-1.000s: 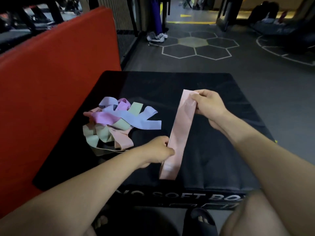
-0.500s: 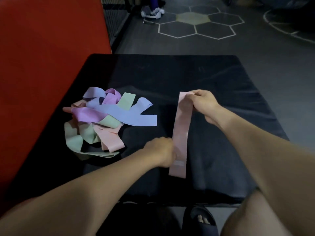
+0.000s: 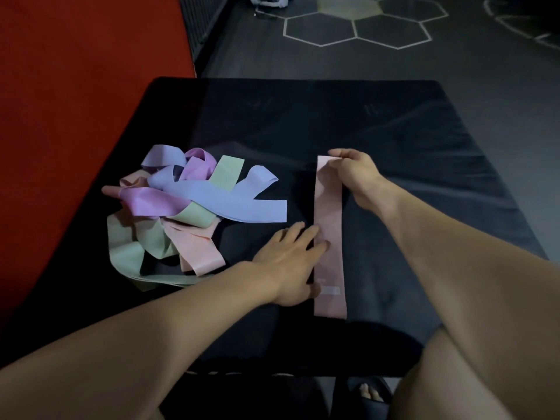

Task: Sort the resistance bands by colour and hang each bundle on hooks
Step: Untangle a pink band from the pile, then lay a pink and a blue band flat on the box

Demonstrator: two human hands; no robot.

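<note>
A sandalled foot [image 3: 368, 392] shows at 6 o'clock, below the near edge of the black soft box [image 3: 303, 122] that serves as the worktop. On it, a little right of centre, a pink resistance band [image 3: 328, 213] lies flat and straight, running from near to far, with a pale label patch close to its near end.

The left hand [image 3: 291, 263] comes in from 7 o'clock and lies palm down at the band's left edge; its fingers [image 3: 312, 233] are straight and a little apart, with their tips resting on the pink strip around its middle. The right hand [image 3: 356, 174] reaches in from 4 o'clock and holds the band's far end, its fingers curled and pinching the far right corner of the strip.

At 9 o'clock from the band, apart from it, sits a tangled pile of bands [image 3: 181, 213]: pale green loops nearest, peach-pink strips over them, a purple band across the middle, and lavender-blue bands on top, one long end of which points toward the pink band without touching it.

A red padded block [image 3: 75, 101] stands along the box's left side from 9 to 11 o'clock. Beyond the box at 12 o'clock, the dark gym floor [image 3: 485, 56] carries white hexagon markings [image 3: 357, 22], one filled yellow-green.
</note>
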